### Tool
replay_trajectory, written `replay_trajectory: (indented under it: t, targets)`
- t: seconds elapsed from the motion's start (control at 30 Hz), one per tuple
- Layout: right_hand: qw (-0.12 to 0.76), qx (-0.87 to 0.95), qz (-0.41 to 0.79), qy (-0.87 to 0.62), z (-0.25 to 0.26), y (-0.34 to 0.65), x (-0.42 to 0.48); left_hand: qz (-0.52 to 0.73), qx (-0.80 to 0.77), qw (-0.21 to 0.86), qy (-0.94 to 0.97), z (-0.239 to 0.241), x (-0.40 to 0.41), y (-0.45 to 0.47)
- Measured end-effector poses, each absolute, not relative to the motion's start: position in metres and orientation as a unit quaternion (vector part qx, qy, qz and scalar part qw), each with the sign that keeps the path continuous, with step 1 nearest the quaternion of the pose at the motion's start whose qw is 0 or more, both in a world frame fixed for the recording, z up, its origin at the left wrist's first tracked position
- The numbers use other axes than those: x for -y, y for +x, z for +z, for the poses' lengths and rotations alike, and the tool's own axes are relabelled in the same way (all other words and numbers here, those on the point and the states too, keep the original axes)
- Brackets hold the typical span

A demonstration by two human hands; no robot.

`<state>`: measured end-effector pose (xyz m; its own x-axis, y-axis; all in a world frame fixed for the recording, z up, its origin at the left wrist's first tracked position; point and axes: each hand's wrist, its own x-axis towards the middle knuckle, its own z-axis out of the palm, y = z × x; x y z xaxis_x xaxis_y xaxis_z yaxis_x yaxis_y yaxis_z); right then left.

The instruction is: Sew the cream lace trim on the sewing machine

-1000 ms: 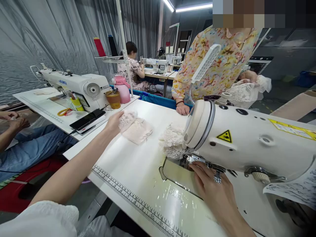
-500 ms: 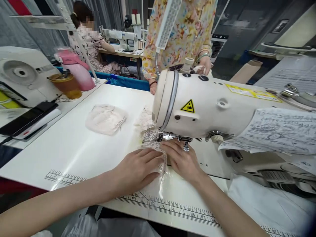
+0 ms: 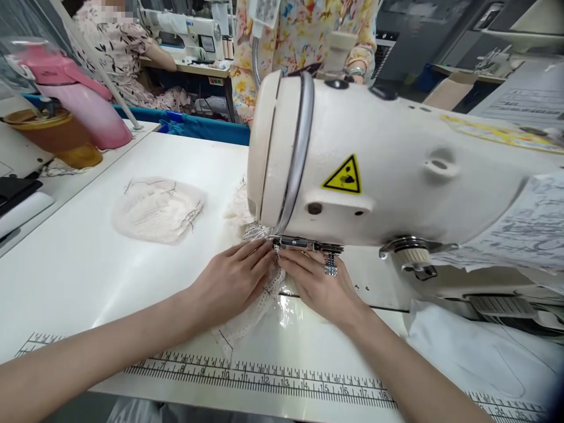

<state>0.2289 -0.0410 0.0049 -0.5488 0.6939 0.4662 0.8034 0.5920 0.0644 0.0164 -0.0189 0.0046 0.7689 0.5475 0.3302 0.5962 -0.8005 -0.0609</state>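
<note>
Working at the white sewing machine, we have both hands laid close together just in front of its metal foot. Our left hand rests on a lace piece, its fingers drawn together and bent slightly, their tips beside the foot. Our right hand reaches in from the other side, its fingers extended beneath the metal parts and their tips near the lace. We cannot tell whether either hand pinches the lace or only presses it flat.

The lace runs from the foot between our hands toward the ruler scale along the near edge of the table. More lace lies bunched beyond our left fingertips; whether it belongs to the same piece, we cannot tell. To the left lies a pale fabric piece, apart from our hands. On our right, a white cloth lies below the machine. Behind it stands a person in a floral top.
</note>
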Motion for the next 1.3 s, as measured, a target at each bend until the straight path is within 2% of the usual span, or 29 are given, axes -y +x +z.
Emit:
replay_trajectory:
  t: [0.43, 0.73, 1.0, 1.13, 1.3]
  targets:
    - [0.223, 0.869, -0.150, -0.416, 0.002, 0.227, 0.033, -0.164, 0.297, 0.053, -0.939, 0.000, 0.007, 0.012]
    - [0.200, 0.865, -0.165, -0.429, -0.003, 0.228, 0.037, -0.173, 0.301, 0.049, -0.937, 0.002, 0.007, 0.013]
    - [0.237, 0.874, -0.164, -0.390, -0.006, 0.228, 0.030, -0.175, 0.299, 0.046, -0.937, 0.001, 0.002, 0.010]
    - [0.242, 0.870, -0.161, -0.398, -0.005, 0.228, 0.033, -0.189, 0.272, 0.092, -0.939, 0.017, 0.005, 0.004]
    - [0.255, 0.871, -0.122, -0.402, -0.004, 0.229, 0.035, -0.141, 0.165, 0.054, -0.975, 0.039, 0.028, -0.033]
